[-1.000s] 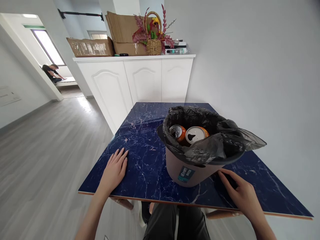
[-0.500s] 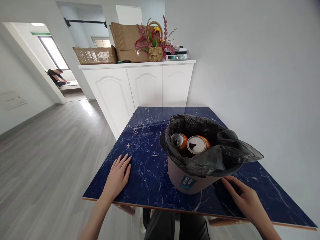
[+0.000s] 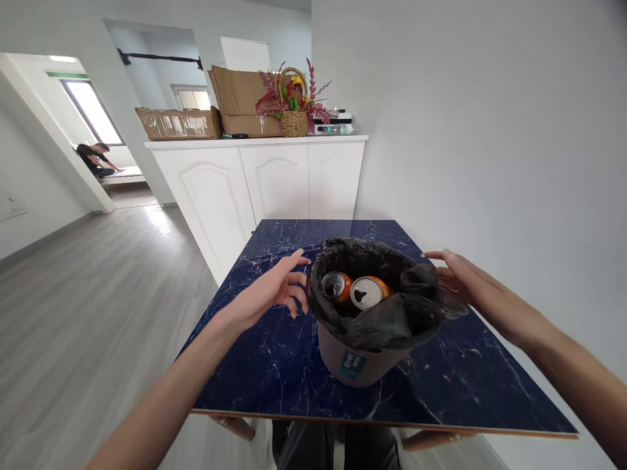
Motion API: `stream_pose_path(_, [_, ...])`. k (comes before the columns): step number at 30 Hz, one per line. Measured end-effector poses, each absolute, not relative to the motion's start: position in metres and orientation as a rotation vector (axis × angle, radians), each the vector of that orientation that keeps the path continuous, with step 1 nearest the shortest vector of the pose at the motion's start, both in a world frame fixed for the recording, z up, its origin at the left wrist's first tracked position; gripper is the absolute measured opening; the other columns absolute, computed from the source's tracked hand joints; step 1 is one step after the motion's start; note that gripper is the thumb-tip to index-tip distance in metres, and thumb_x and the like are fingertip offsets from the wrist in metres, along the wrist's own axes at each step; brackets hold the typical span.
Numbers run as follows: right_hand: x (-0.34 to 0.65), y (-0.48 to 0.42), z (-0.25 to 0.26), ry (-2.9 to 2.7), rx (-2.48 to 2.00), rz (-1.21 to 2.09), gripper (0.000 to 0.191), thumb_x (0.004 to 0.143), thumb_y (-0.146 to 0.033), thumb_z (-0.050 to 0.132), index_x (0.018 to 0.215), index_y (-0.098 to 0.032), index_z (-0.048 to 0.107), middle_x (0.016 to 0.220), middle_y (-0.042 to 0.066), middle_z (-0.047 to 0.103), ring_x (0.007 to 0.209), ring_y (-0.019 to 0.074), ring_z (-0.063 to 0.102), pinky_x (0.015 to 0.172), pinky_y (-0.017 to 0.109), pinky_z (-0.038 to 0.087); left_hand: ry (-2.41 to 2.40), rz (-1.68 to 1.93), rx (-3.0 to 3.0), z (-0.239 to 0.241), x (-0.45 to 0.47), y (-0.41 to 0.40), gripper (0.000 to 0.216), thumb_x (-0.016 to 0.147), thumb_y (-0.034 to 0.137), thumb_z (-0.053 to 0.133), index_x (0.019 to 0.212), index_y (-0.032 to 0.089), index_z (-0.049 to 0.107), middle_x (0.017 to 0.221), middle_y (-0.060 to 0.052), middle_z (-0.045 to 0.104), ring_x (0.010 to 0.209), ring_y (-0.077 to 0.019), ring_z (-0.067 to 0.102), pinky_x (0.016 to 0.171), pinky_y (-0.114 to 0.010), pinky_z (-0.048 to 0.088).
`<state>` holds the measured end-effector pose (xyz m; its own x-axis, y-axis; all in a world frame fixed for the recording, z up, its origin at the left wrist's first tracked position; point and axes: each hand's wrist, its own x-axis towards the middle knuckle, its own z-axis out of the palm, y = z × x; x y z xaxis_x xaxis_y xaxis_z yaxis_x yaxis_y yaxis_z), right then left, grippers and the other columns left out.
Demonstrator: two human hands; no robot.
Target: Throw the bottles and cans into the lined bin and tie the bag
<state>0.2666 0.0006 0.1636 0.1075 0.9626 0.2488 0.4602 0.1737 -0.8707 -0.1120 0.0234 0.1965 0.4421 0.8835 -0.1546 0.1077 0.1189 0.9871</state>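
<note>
A small trash bin stands upright on the blue marbled table, lined with a black plastic bag folded over its rim. Inside it are two opened orange drink cans, one can with its pale top facing up and another can to its left. My left hand is beside the bin's left rim, fingers apart and curved, holding nothing. At the right rim, my right hand is open next to the loose edge of the bag; some of its fingertips are hidden behind the plastic.
The blue table borders a grey wall on the right. Behind it, a white cabinet carries cardboard boxes, a flower basket and a plastic bottle. A person sits in the room at far left.
My left hand has lifted off the table and moved right to the bin's side. My right hand has risen from the bin's base to its right rim. The view has shifted slightly.
</note>
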Motion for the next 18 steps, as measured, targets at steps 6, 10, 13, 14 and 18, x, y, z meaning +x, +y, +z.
stream_pose_path(6, [0.267,0.03,0.198,-1.51,-1.355,0.963,0.068,0.079,-0.056,0.094,0.136,-0.027,0.069,0.09,0.002,0.075,0.074,0.017,0.069,0.057,0.022,0.056,1.093,0.788,1.575,0.228,-0.105,0.042,0.052,0.095,0.045,0.078,0.137,0.022,0.057,0.064,0.007,0.056,0.058,-0.0139,0.053,0.059,-0.026,0.047])
stream_pose_path(10, [0.259,0.029,0.218,-1.338,-1.208,1.016,0.06,0.075,-0.046,0.098,0.127,-0.029,0.073,0.095,0.0,0.072,0.066,0.0103,0.057,0.055,0.019,0.05,1.122,0.9,1.659,0.238,-0.1,0.035,0.041,0.098,0.041,0.07,0.133,0.023,0.058,0.065,0.006,0.058,0.059,-0.015,0.056,0.063,-0.027,0.05])
stream_pose_path(13, [0.256,0.022,0.229,-1.191,-1.135,1.042,0.054,0.075,-0.034,0.097,0.124,-0.027,0.077,0.079,-0.004,0.063,0.057,0.0072,0.047,0.053,0.019,0.046,1.35,0.888,1.734,0.235,-0.102,0.034,0.043,0.096,0.06,0.071,0.115,0.022,0.064,0.069,0.002,0.061,0.058,-0.0166,0.06,0.06,-0.028,0.05])
stream_pose_path(14, [0.256,0.02,0.231,-1.154,-1.11,1.048,0.051,0.075,-0.031,0.096,0.122,-0.025,0.078,0.075,-0.004,0.061,0.057,0.0071,0.045,0.052,0.019,0.045,1.409,0.801,1.75,0.232,-0.103,0.035,0.048,0.094,0.069,0.068,0.103,0.022,0.067,0.068,0.0,0.063,0.056,-0.0173,0.06,0.058,-0.029,0.049])
stream_pose_path(18, [0.259,0.014,0.235,-1.035,-1.003,1.075,0.043,0.074,-0.025,0.093,0.114,-0.02,0.077,0.083,-0.001,0.066,0.062,0.0079,0.048,0.05,0.019,0.042,1.218,0.426,1.694,0.219,-0.106,0.039,0.072,0.096,0.085,0.049,0.063,0.022,0.063,0.065,-0.008,0.065,0.055,-0.0193,0.059,0.056,-0.031,0.049])
